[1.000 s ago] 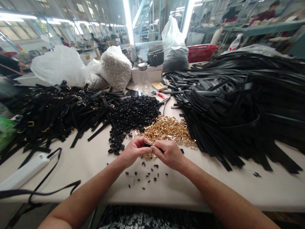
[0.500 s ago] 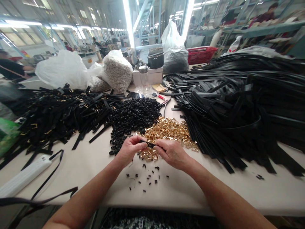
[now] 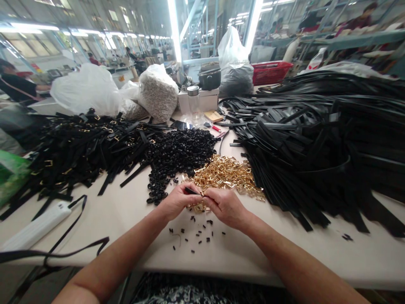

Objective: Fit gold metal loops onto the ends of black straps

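Note:
Close together over the gold buckle pile (image 3: 226, 171), both hands meet at one short black strap (image 3: 190, 191). My left hand (image 3: 179, 200) is closed, pinching the strap between thumb and fingers. My right hand (image 3: 225, 206) is closed too, its thumb and fingertips against the strap's other end, which they mostly hide. A small glint of gold shows between the fingertips; whether it is a buckle on the strap I cannot tell. Behind my left hand lies a heap of black loops (image 3: 180, 154). Several tiny black pieces (image 3: 199, 232) are scattered on the table nearer to me.
Long black straps (image 3: 303, 147) cover the right side. Black straps with gold buckles (image 3: 85, 147) are heaped at left. A white bar-shaped object (image 3: 38, 226) lies front left. Behind stand filled plastic bags (image 3: 158, 93), a glass jar (image 3: 193, 101) and a red basket (image 3: 271, 72).
My hands have drawn closer together, and less of the strap shows between them. The left hand has shifted slightly right. The whole view has moved a little.

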The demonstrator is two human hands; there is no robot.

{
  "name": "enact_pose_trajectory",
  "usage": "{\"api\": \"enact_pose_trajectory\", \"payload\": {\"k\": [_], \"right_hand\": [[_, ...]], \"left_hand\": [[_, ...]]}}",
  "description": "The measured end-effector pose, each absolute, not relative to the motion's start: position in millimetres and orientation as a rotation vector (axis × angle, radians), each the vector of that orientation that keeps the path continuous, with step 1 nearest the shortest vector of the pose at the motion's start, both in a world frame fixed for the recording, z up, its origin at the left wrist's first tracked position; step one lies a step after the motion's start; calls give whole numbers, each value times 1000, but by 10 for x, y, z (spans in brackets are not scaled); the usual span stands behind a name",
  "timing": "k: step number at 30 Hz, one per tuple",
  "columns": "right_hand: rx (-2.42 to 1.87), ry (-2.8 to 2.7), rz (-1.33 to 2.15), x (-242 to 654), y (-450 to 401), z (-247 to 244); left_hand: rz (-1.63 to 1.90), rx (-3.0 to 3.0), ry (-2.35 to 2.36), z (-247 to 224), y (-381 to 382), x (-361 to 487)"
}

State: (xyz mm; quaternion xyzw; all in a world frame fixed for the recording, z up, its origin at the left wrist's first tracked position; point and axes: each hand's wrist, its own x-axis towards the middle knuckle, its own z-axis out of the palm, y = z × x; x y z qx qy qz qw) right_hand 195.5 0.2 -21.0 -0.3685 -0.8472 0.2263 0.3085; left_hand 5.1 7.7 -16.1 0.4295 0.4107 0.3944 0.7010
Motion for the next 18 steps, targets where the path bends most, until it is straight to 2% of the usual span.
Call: {"api": "enact_pose_trajectory", "payload": {"k": [9, 18], "right_hand": [[-882, -2232, 757, 1990, 9, -139], [-782, -2170, 1008, 2001, 32, -116]], "left_hand": [[686, 1105, 933, -31, 99, -112], [672, 986, 853, -105, 79, -65]]}}
